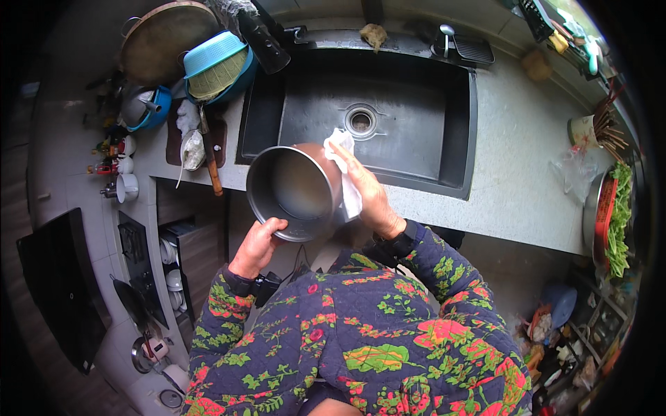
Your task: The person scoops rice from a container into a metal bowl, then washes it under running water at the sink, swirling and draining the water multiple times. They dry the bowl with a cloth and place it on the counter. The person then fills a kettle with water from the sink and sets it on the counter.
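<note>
My left hand [258, 245] grips the near rim of a round metal inner pot [294, 190], its thumb over the edge. The pot is tilted with its mouth towards me and looks grey inside, reddish brown outside. Against the pot's right outer wall, my right hand [366, 195] presses a white cloth [347, 174]. Part of that cloth is hidden under the fingers. Both hands hold the pot over the counter's front edge, at the near left of a dark sink [364, 104]. Around the sink's drain [360, 120] the basin floor looks wet in places.
A black faucet [263, 41] rises behind the sink's left side. Left of it are colanders [216, 67], a cutting board [221, 132] and a wooden-handled tool [213, 171]. At the right stand a chopstick holder [583, 131] and a pan of leafy greens [619, 223]. An open drawer [177, 260] holds dishes.
</note>
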Tool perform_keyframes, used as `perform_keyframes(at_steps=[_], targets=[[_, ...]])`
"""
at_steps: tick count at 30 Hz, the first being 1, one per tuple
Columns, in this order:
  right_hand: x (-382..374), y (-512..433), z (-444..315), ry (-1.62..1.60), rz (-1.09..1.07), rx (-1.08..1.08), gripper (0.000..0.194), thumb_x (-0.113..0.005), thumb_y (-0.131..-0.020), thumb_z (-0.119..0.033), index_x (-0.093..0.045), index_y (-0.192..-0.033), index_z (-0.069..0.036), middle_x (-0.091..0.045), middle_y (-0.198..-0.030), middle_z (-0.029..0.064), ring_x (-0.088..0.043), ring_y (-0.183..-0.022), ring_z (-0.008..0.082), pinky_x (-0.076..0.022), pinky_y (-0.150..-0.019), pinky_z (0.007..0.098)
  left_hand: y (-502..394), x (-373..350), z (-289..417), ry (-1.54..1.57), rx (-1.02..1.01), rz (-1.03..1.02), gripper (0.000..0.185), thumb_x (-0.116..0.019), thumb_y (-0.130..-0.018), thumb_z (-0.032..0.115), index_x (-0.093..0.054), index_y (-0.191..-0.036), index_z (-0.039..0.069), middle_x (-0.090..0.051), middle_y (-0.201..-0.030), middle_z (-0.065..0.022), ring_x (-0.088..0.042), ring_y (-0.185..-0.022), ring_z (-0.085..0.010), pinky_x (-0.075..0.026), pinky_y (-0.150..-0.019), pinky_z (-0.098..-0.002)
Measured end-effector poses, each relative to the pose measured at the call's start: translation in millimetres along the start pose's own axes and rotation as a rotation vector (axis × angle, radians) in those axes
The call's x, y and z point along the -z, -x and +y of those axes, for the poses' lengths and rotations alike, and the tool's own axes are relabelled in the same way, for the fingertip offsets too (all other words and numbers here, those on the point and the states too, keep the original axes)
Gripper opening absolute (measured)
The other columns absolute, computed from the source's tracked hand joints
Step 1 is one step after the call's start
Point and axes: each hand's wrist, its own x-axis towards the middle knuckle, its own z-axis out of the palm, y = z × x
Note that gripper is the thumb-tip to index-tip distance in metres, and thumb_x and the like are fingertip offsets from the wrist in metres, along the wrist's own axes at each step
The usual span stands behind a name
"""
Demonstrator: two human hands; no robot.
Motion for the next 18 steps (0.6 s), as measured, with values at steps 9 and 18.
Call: perform_keyframes(at_steps=[9, 18], targets=[[27.9, -69.2, -24.3, 0.269, -0.592, 0.041, 0.046, -0.041, -0.105, -0.025, -0.05, -0.141, 0.003, -0.052, -0.146, 0.0145, -0.047, -0.136, 0.025, -0.0291, -0.117, 0.035, 12.1, 2.0, 6.0, -0.121, 0.031, -0.001, 0.024, -0.057, -0.093, 0.011, -0.062, -0.113, 0.0, -0.067, -0.103, -0.006, -0.066, -0.094, -0.0174, -0.054, -0.088, -0.0351], [26.2, -38.2, 46.0, -0.785, -0.106, -0.443, 0.045, -0.042, -0.107, -0.035, -0.051, -0.142, -0.009, -0.058, -0.138, 0.0085, -0.055, -0.126, 0.0199, -0.0424, -0.109, 0.0357, 1.8, -6.0, -12.2, 0.129, 0.099, -0.069, 0.022, -0.057, -0.096, 0.015, -0.065, -0.113, 0.005, -0.07, -0.111, -0.0078, -0.066, -0.101, -0.0204, -0.054, -0.087, -0.0454]])
